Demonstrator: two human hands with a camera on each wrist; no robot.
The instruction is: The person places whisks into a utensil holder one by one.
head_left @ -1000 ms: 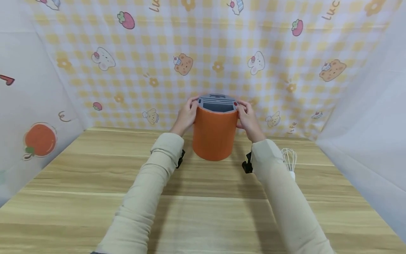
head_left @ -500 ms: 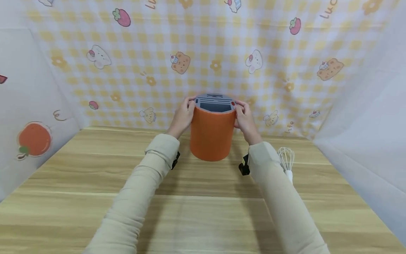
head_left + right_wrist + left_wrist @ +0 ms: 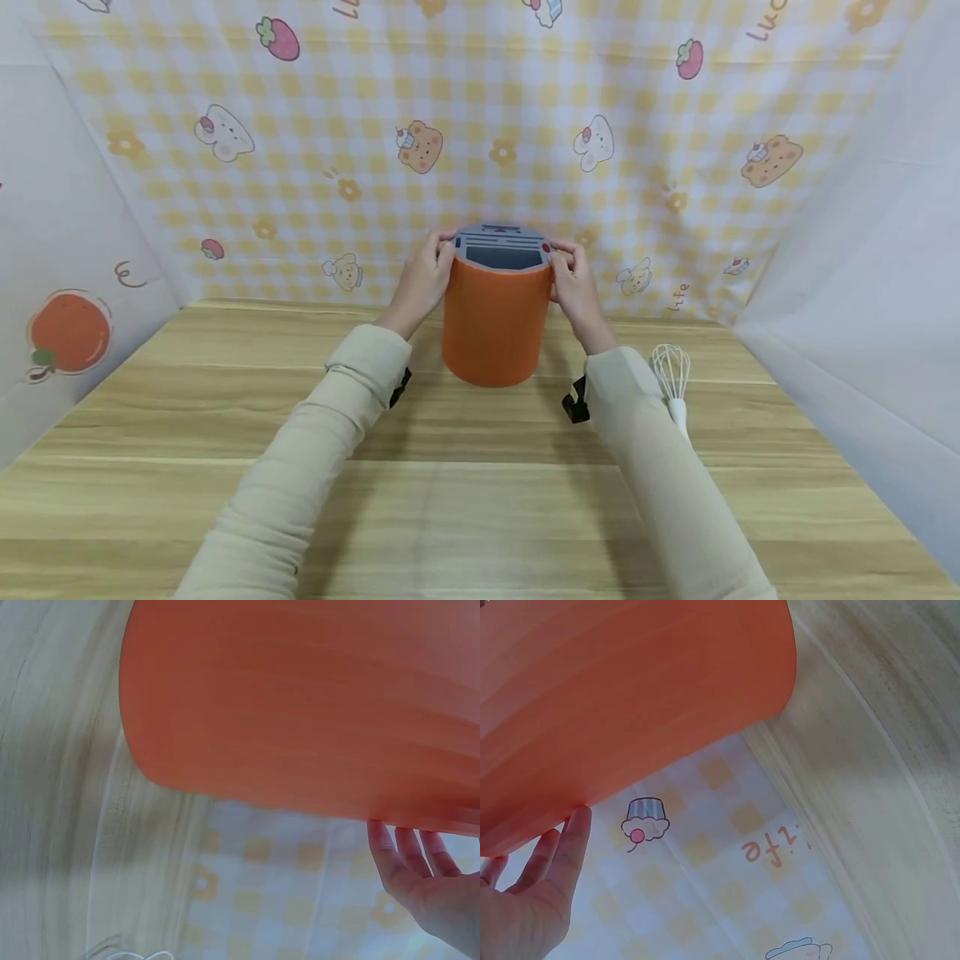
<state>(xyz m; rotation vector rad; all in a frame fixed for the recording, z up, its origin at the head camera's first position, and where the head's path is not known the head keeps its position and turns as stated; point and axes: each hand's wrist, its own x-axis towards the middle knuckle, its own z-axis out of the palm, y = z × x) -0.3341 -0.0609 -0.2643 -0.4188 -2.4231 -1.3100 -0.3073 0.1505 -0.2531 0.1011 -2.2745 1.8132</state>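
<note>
In the head view, an orange canister (image 3: 495, 325) stands roughly upright at the rear centre of the desk (image 3: 465, 517), in front of a checked cloth (image 3: 502, 92). Its grey top (image 3: 501, 229) has a dark opening (image 3: 502, 257) toward the wearer and a red dot (image 3: 546, 247) at right. The left hand (image 3: 422, 279) and right hand (image 3: 576, 287) grip the canister at opposite sides, just below the rim. I cannot tell whether its base touches the desk. A whisk (image 3: 671, 379) lies beside the right sleeve (image 3: 667, 475), which covers part of its handle.

In the left wrist view, the fingers (image 3: 571, 844) are slightly parted, tips against the canister wall; the thumb is not discernible. A printed cupcake (image 3: 646, 820) shows on the cloth.

In the right wrist view, three fingertips press the wall from below in the picture. Thin wire loops (image 3: 142, 955) enter at the bottom edge.
</note>
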